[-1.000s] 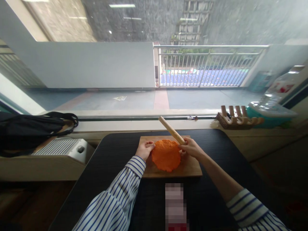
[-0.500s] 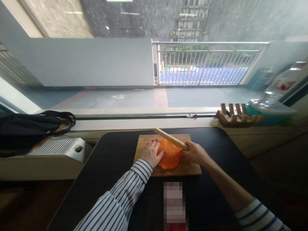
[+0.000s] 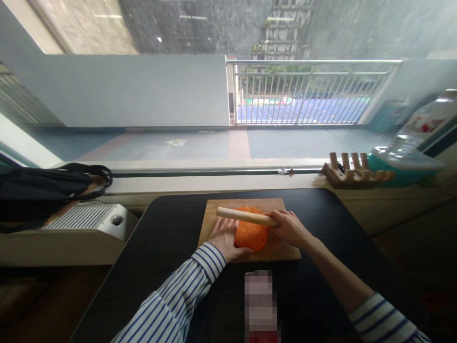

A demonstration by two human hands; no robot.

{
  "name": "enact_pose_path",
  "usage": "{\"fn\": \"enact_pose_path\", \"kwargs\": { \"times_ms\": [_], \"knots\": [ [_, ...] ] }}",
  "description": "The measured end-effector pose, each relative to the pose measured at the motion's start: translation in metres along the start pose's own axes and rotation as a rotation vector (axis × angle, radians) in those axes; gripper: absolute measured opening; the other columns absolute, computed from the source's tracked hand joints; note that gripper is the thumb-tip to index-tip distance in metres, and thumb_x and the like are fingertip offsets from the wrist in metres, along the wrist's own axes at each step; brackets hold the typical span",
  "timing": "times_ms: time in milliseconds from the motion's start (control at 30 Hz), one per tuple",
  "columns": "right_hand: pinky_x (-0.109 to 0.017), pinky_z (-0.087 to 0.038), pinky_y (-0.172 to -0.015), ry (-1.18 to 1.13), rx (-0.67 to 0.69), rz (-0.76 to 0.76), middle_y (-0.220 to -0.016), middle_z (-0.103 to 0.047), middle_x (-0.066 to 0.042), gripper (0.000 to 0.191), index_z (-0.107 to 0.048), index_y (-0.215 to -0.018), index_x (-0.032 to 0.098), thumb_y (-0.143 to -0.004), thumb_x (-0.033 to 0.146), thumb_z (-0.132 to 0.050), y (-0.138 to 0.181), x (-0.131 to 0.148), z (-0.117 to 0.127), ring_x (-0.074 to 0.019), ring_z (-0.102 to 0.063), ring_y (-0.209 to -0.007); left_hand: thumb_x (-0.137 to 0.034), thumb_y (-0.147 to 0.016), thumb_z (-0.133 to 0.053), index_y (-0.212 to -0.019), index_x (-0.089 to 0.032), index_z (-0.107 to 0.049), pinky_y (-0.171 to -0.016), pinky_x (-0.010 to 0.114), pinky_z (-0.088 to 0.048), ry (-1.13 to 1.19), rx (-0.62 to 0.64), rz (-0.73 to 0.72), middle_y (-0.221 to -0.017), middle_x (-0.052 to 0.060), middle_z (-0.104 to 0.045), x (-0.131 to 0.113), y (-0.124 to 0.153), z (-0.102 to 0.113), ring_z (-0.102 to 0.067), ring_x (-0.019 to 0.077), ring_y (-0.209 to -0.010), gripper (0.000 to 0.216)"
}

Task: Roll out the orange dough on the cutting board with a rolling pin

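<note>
A flattened round of orange dough (image 3: 252,237) lies on a wooden board (image 3: 283,250). My right hand (image 3: 290,226) grips one end of a pale wooden rolling pin (image 3: 244,216), which slants across the far part of the dough. Its free end reaches left, over the fingertips of my left hand (image 3: 227,237). That left hand lies flat along the dough's left edge, fingers spread, thumb at the near edge. Whether the pin touches the dough I cannot tell.
The board sits on a black table (image 3: 164,247) below a window. On the sill at right are a basket with wooden pieces (image 3: 352,174), a teal box (image 3: 403,174) and a clear bottle (image 3: 417,126). A black bag (image 3: 46,190) lies at left above a white heater (image 3: 103,221).
The rolling pin's free end has swung left and toward me, so the pin lies more level. My left hand has shifted slightly nearer me, its thumb now at the dough's near edge.
</note>
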State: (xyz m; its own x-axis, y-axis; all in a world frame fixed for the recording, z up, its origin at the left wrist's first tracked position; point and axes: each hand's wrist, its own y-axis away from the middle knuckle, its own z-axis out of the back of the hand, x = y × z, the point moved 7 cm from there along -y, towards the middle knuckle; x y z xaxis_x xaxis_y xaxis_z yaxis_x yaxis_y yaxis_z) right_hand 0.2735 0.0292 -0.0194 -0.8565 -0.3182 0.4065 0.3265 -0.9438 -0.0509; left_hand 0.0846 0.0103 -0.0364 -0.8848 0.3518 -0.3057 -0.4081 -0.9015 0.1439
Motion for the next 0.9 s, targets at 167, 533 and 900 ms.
{"fn": "enact_pose_path", "kwargs": {
  "times_ms": [167,533,900],
  "knots": [
    [-0.032,-0.033,-0.084,-0.008,0.006,-0.007,-0.097,-0.066,-0.003,0.023,-0.062,-0.102,0.025,-0.079,0.026,-0.057,0.001,0.001,0.0,-0.019,-0.057,-0.092,-0.07,-0.06,-0.06,-0.138,-0.02,-0.036,-0.112,0.052,-0.014,0.029,-0.032,-0.021,-0.144,0.014,-0.038,-0.002,-0.001,0.002,-0.023,0.0331,-0.137,0.095],
    [-0.025,-0.034,-0.066,0.092,-0.026,0.029,-0.086,-0.063,-0.001,0.011,-0.061,-0.09,0.023,-0.083,0.03,-0.055,0.02,0.016,0.022,-0.0159,-0.057,-0.079,-0.043,-0.086,-0.041,-0.097,-0.016,-0.062,-0.083,0.036,-0.05,0.114,-0.361,0.135,-0.099,0.011,-0.067,0.037,0.029,0.052,-0.064,0.0236,-0.092,0.037],
    [-0.024,-0.039,-0.067,0.103,0.087,0.184,-0.09,-0.059,-0.003,0.008,-0.059,-0.089,0.021,-0.084,0.025,-0.055,0.05,0.058,-0.002,-0.0147,-0.055,-0.079,-0.04,-0.089,-0.046,-0.112,-0.018,-0.061,-0.091,0.041,-0.045,-0.06,-0.398,-0.299,-0.114,0.01,-0.066,0.002,0.057,0.028,-0.059,0.0236,-0.104,0.036]
  ]
}}
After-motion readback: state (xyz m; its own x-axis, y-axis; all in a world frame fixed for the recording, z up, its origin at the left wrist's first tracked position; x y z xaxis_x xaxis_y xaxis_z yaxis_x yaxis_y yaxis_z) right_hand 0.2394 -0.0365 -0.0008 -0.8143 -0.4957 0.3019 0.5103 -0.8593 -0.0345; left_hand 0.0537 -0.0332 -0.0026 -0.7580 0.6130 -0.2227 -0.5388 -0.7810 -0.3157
